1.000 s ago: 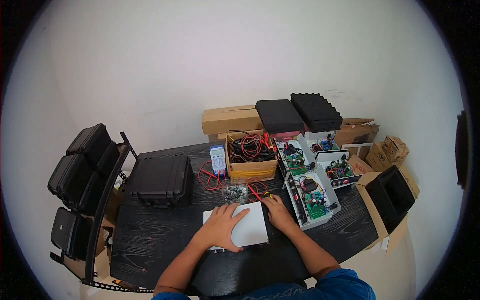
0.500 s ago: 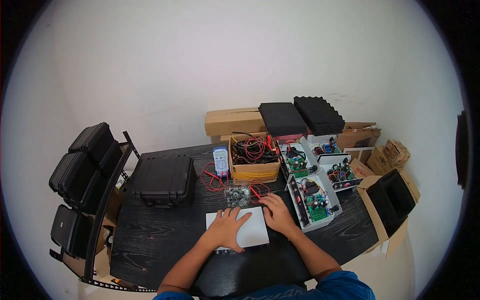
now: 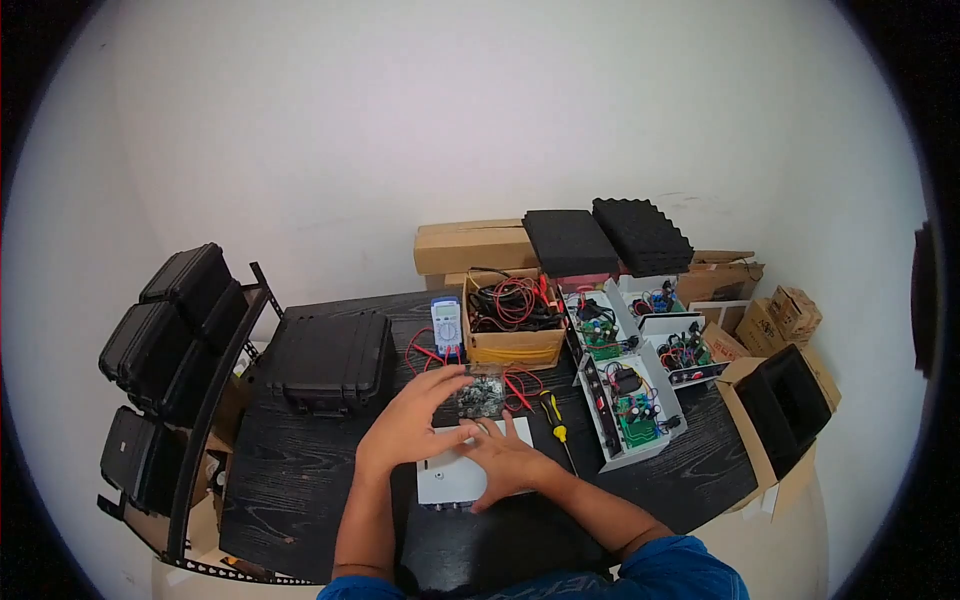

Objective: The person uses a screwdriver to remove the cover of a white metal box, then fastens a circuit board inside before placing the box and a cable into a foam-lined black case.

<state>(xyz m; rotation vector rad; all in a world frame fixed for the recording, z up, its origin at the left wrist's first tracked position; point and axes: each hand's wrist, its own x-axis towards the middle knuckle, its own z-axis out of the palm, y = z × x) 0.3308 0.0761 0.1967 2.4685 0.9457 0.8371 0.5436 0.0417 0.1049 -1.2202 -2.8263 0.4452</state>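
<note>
A flat white box (image 3: 445, 483) lies near the table's front edge, small connectors along its near side. My right hand (image 3: 500, 460) rests on its right part, fingers spread. Raised over the box's left part is my left hand (image 3: 410, 420), fingers apart, holding nothing; its fingertips reach toward a clear tray of small screws (image 3: 480, 394). A yellow and black screwdriver (image 3: 557, 421) lies to the right of the box. Behind the tray are red test leads (image 3: 522, 388) and a multimeter (image 3: 447, 325).
A black hard case (image 3: 328, 360) sits at the left, beside a rack of black cases (image 3: 150, 345). A carton of cables (image 3: 513, 347) stands at the back. Opened white housings with circuit boards (image 3: 633, 408) are at the right, near an open carton (image 3: 745, 410).
My left hand has lifted off the white box and moved up and left. My right hand has moved left onto the box, and the screwdriver now shows where it was.
</note>
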